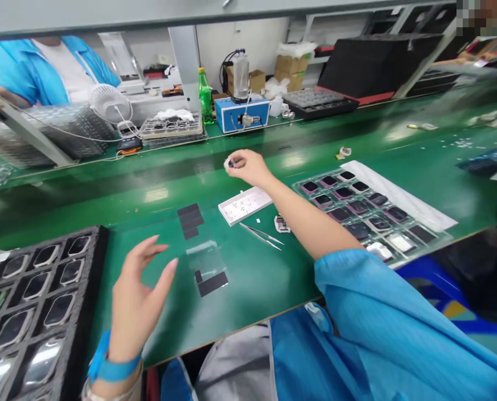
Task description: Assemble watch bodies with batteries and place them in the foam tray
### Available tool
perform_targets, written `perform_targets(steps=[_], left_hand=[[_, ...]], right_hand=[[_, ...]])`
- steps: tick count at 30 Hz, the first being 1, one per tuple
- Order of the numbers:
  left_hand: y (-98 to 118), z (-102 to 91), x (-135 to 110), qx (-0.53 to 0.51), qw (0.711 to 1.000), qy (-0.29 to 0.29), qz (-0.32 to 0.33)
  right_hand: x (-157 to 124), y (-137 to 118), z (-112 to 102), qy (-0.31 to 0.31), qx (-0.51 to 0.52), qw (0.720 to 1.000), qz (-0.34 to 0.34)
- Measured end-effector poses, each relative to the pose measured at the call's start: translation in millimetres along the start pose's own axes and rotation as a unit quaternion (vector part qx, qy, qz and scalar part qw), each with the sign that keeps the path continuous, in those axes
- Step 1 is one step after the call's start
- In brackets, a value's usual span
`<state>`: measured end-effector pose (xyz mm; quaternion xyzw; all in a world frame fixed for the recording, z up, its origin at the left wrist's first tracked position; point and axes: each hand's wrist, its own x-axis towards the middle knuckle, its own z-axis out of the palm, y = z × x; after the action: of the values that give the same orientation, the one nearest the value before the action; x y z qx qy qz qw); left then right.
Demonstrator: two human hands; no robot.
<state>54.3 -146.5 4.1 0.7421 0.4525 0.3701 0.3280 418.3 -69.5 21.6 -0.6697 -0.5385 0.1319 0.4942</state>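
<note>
My right hand (pixel 248 165) reaches out over the green bench and pinches a small pale part between its fingertips. My left hand (pixel 137 298) hovers open above the bench near the front edge, fingers apart and empty, beside a black tray (pixel 90 289) of watch-like screens. Just right of it lie a clear film piece (pixel 205 257) and dark rectangular pads (pixel 211 283). Under my right forearm sit a white parts card (pixel 244 205), metal tweezers (pixel 261 234) and one loose small screen part (pixel 281 224).
A clear tray (pixel 432 245) of dark screens lies at right with a white paper strip (pixel 398 195) along it. More dark pads (pixel 190 218) lie mid-bench. Behind are a blue dispenser box (pixel 242 114), green bottle (pixel 205 97), small fan (pixel 110 104), and a person in blue at far left.
</note>
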Motion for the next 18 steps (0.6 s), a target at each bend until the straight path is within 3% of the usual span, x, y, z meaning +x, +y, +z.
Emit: perform_targets(steps=[4, 8, 13, 18], left_hand=[[12, 34.1, 46, -0.094, 0.992, -0.078, 0.01], [2, 54.6, 65, -0.249, 0.955, -0.162, -0.019], [-17, 62.0, 59, -0.306, 0.933, -0.16, -0.101], [-11, 61.9, 56, -0.404, 0.877, -0.144, -0.217]], right_hand=[[-75, -50, 24, -0.093, 0.215, 0.972, -0.033], [-135, -56, 56, -0.127, 0.251, 0.96, 0.001], [-158, -33, 81, -0.123, 0.298, 0.942, 0.091], [-159, -32, 80, -0.122, 0.21, 0.97, -0.013]])
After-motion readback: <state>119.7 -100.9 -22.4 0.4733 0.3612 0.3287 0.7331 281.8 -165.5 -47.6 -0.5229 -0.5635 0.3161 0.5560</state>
